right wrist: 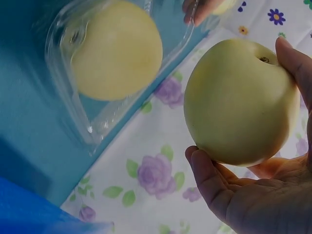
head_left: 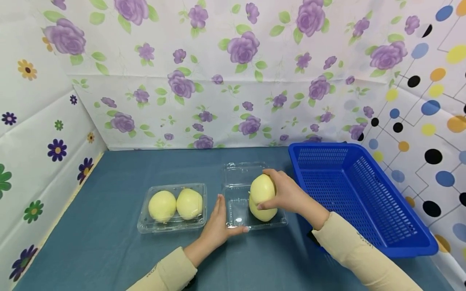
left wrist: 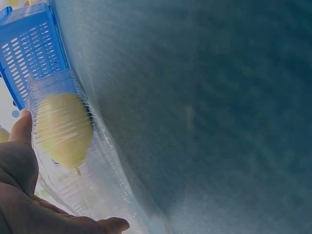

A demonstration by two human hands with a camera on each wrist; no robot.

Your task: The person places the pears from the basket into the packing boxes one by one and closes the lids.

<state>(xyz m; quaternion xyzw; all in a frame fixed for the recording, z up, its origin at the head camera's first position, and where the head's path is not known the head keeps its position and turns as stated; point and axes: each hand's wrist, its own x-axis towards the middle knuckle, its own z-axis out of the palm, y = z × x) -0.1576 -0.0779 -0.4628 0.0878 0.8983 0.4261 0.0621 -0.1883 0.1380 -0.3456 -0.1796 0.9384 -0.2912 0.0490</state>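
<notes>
My right hand (head_left: 287,193) grips a round pale yellow fruit (head_left: 263,189), thumb on one side and fingers on the other. In the right wrist view a small brown scar marks the held fruit (right wrist: 239,105). Below it, a second pale yellow fruit (head_left: 263,212) lies in the right half of an open clear plastic box (head_left: 236,205). My left hand (head_left: 217,226) rests at this box's near left corner, fingers straight along the left side and thumb along the front edge. The left wrist view shows the boxed fruit (left wrist: 63,129) through the clear wall.
Left of my left hand, another clear plastic box (head_left: 172,228) holds two pale yellow fruits. A blue perforated basket (head_left: 364,198) stands on the right, close to my right forearm. Patterned sheets (head_left: 218,101) wall the blue-green table (head_left: 120,242) at the back and sides.
</notes>
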